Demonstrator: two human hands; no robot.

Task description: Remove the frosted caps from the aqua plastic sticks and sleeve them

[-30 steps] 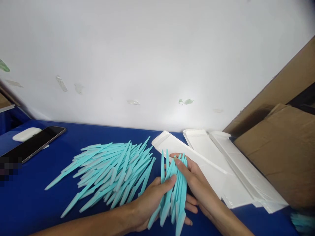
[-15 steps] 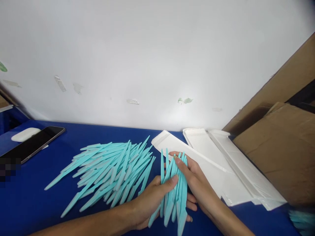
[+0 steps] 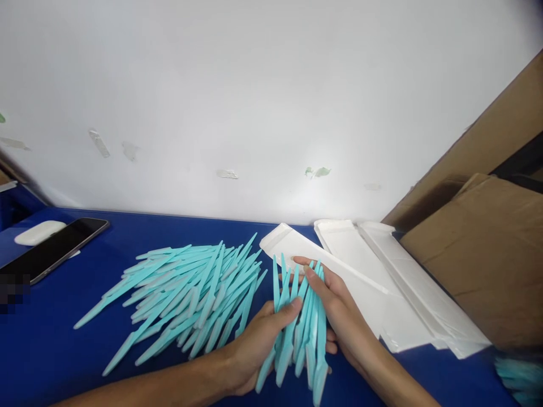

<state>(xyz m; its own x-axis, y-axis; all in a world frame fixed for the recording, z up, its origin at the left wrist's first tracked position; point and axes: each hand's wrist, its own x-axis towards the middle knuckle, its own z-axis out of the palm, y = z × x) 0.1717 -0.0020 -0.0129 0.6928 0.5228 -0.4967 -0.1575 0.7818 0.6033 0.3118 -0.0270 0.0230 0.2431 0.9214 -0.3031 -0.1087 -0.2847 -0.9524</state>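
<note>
Between both hands stands a bunch of turquoise razor-like sticks (image 3: 299, 333), narrow handles up and capped wider ends down. My left hand (image 3: 263, 339) is closed round the left part, its thumb lying across the front. My right hand (image 3: 335, 299) is closed round the right part, with the thumb near the handle tips and some fingers behind. A large loose pile of the same sticks (image 3: 190, 294) lies on the blue table (image 3: 51, 350), left of my hands.
White flat sleeves (image 3: 382, 277) lie right of and behind my hands. A phone (image 3: 55, 249) and a white case (image 3: 40, 232) are at the left. Cardboard (image 3: 479, 254) stands at the right, with blurred turquoise items (image 3: 520, 379) below. A white wall (image 3: 263, 102) rises behind.
The held sticks have spread slightly, with a wider gap between the left and right parts. My left thumb has shifted a little up and left. The whole view has moved slightly.
</note>
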